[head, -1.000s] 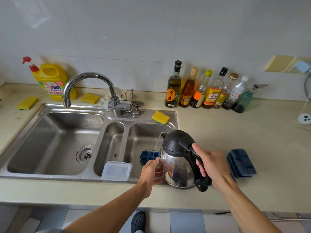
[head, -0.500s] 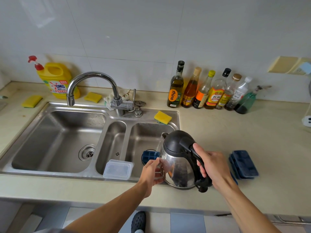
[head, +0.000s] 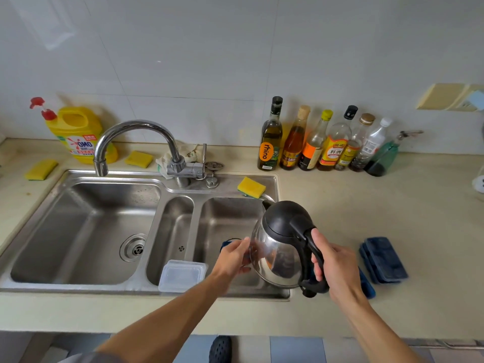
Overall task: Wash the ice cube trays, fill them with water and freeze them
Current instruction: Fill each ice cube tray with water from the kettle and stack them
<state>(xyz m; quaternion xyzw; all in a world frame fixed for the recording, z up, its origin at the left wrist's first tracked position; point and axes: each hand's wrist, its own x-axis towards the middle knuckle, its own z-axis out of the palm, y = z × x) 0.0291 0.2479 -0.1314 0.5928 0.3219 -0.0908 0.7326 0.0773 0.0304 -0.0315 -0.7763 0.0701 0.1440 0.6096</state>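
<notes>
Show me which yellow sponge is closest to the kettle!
The sponge on the sink's back right corner, just behind the kettle. The far-left sponge and the middle sponge lie on the counter, nearer the detergent jug.

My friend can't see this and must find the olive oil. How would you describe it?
Right of the sink, a row of bottles stands against the wall. The olive oil is the leftmost: dark green, black cap, orange oval label.
</notes>
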